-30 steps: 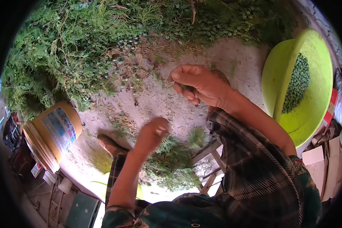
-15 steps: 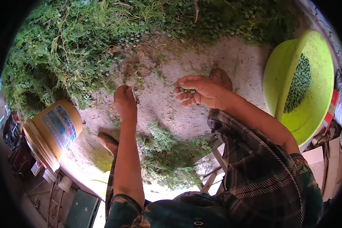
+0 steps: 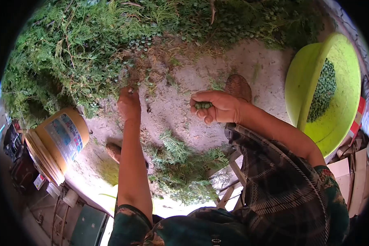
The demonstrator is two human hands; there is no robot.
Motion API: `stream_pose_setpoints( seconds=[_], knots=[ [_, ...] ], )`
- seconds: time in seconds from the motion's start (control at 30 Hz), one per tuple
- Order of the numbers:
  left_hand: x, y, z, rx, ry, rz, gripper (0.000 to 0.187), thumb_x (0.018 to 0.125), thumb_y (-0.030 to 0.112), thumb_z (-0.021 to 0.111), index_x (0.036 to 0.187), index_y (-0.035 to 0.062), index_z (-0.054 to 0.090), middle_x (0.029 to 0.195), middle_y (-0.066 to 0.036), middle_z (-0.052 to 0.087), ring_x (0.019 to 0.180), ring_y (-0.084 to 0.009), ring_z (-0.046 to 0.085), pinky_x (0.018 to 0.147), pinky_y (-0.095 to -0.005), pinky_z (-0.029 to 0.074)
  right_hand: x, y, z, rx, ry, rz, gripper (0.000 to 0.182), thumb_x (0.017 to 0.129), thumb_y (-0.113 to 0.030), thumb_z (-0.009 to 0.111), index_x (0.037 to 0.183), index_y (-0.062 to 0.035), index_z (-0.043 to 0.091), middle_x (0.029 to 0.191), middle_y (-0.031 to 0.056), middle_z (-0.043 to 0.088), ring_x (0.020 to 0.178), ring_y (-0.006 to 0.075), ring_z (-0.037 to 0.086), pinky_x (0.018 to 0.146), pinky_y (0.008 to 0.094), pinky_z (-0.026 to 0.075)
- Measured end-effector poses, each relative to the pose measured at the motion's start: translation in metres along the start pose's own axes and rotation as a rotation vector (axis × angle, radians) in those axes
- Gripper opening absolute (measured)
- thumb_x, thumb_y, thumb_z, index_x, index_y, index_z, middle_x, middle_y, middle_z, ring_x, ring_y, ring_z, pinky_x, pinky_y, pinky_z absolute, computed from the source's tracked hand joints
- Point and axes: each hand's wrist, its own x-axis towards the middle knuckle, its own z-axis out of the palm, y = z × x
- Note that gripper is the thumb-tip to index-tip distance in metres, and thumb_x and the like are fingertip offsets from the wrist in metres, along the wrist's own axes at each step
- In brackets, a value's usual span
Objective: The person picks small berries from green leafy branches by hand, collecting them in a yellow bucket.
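My right hand (image 3: 223,107) is palm up over the bare ground, its fingers curled around several small green cones (image 3: 203,105). My left hand (image 3: 129,104) is closed at the near edge of the heap of cut evergreen branches (image 3: 98,53). Something small and pale shows at its fingertips, too small to name. On the right stands a lime-green basin (image 3: 293,82), tilted towards me, with a mass of the same green cones (image 3: 322,92) inside.
A yellow bucket (image 3: 81,127) with a printed label lies tipped at the left. A loose evergreen sprig pile (image 3: 184,164) sits close to my body, beside a wooden frame (image 3: 235,168). My shoe (image 3: 238,87) is beyond my right hand. Cardboard (image 3: 358,174) stands at the right.
My left hand has shifted slightly left and towards the branch heap's edge. The fingers of my right hand have curled further around the green cones, and that hand has come slightly nearer to me.
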Motion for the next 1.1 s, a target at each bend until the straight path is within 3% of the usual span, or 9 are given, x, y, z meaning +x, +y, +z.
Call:
stream_pose_setpoints(
  seconds=[0.13, 0.3, 0.37, 0.47, 0.6, 0.83, 0.93, 1.0, 1.1],
  knots=[
    [-0.007, -0.014, 0.0, -0.13, 0.131, 0.043, 0.012, 0.075, 0.015, 0.064, 0.08, 0.0055, 0.06, 0.074, -0.015, 0.064, 0.066, -0.0309, 0.063, 0.059, -0.0407, 0.048, -0.009, -0.011, 0.002, -0.197, 0.278, -0.14, 0.029, 0.089, -0.031, 0.057, 0.079, -0.0046, 0.053, 0.067, 0.0018, 0.053, 0.046, 0.008, 0.046, 0.036, 0.0233, 0.037],
    [-0.023, 0.008, -0.022, -0.461, -0.024, -0.307, 0.01, 0.081, 0.008, 0.058, 0.085, -0.0001, 0.058, 0.072, -0.008, 0.062, 0.063, -0.0148, 0.062, 0.053, -0.0257, 0.047, -0.021, -0.014, -0.011, -0.559, 0.425, -0.368, 0.031, 0.088, -0.035, 0.059, 0.075, -0.0081, 0.051, 0.06, -0.0028, 0.048, 0.049, 0.0054, 0.048, 0.04, 0.023, 0.038],
    [-0.04, 0.021, -0.028, -0.582, -0.03, -0.273, 0.015, 0.079, 0.007, 0.058, 0.093, -0.0004, 0.06, 0.072, -0.007, 0.061, 0.06, -0.0128, 0.059, 0.053, -0.0251, 0.046, -0.019, -0.007, -0.016, -1.163, 0.513, -0.386, 0.029, 0.086, -0.032, 0.059, 0.078, -0.0052, 0.051, 0.06, 0.002, 0.052, 0.054, 0.0134, 0.054, 0.045, 0.0305, 0.042],
    [-0.075, 0.037, -0.026, -0.669, -0.314, -0.268, 0.014, 0.08, 0.009, 0.063, 0.09, 0.0002, 0.064, 0.068, -0.001, 0.059, 0.056, -0.0062, 0.049, 0.051, -0.0209, 0.038, -0.012, 0.005, -0.016, -1.578, 0.253, -0.559, 0.022, 0.082, -0.024, 0.058, 0.081, -0.0025, 0.051, 0.063, 0.0097, 0.056, 0.062, 0.0251, 0.06, 0.051, 0.0385, 0.045],
    [-0.094, 0.038, -0.017, -0.74, -0.355, -0.382, 0.01, 0.082, 0.01, 0.063, 0.085, 0.0003, 0.063, 0.068, -0.001, 0.057, 0.058, -0.005, 0.049, 0.051, -0.0198, 0.037, 0.005, 0.027, -0.027, -2.132, 0.071, -0.496, 0.011, 0.074, -0.013, 0.056, 0.078, -0.0023, 0.054, 0.067, 0.0148, 0.059, 0.064, 0.0346, 0.061, 0.053, 0.0446, 0.047],
    [-0.031, 0.012, -0.007, -0.706, -0.012, -0.315, 0.013, 0.081, 0.009, 0.061, 0.09, -0.0002, 0.063, 0.071, -0.005, 0.06, 0.061, -0.011, 0.055, 0.056, -0.0256, 0.045, 0.01, 0.028, -0.031, -2.297, 0.081, -0.353, 0.012, 0.067, -0.011, 0.057, 0.072, -0.0006, 0.062, 0.068, 0.0165, 0.062, 0.065, 0.0342, 0.063, 0.054, 0.044, 0.05],
    [0.0, 0.009, 0.002, -0.348, 0.008, -0.126, 0.013, 0.078, 0.007, 0.062, 0.089, 0.0015, 0.064, 0.075, -0.009, 0.063, 0.067, -0.0193, 0.059, 0.062, -0.031, 0.048, 0.01, 0.032, -0.041, -2.284, 0.038, -0.458, 0.011, 0.069, -0.011, 0.057, 0.077, -0.0044, 0.054, 0.063, 0.0129, 0.058, 0.06, 0.0337, 0.061, 0.049, 0.0449, 0.047],
    [0.012, 0.007, 0.014, -0.312, 0.037, 0.124, 0.015, 0.075, 0.005, 0.063, 0.089, 0.0028, 0.065, 0.083, -0.012, 0.064, 0.076, -0.0271, 0.061, 0.068, -0.0356, 0.048, 0.011, 0.028, -0.047, -2.134, -0.06, -0.658, 0.012, 0.072, -0.013, 0.058, 0.077, -0.0047, 0.051, 0.064, 0.0127, 0.057, 0.058, 0.0328, 0.059, 0.048, 0.0428, 0.046],
    [0.015, 0.009, 0.01, -0.227, -0.038, 0.111, 0.016, 0.074, 0.006, 0.064, 0.089, 0.0031, 0.065, 0.087, -0.015, 0.064, 0.082, -0.0308, 0.061, 0.071, -0.0371, 0.048, 0.01, 0.026, -0.031, -1.839, -0.025, -0.528, 0.008, 0.079, -0.013, 0.055, 0.081, -0.0061, 0.051, 0.062, 0.0086, 0.056, 0.053, 0.0256, 0.056, 0.047, 0.0381, 0.045]
  ],
)
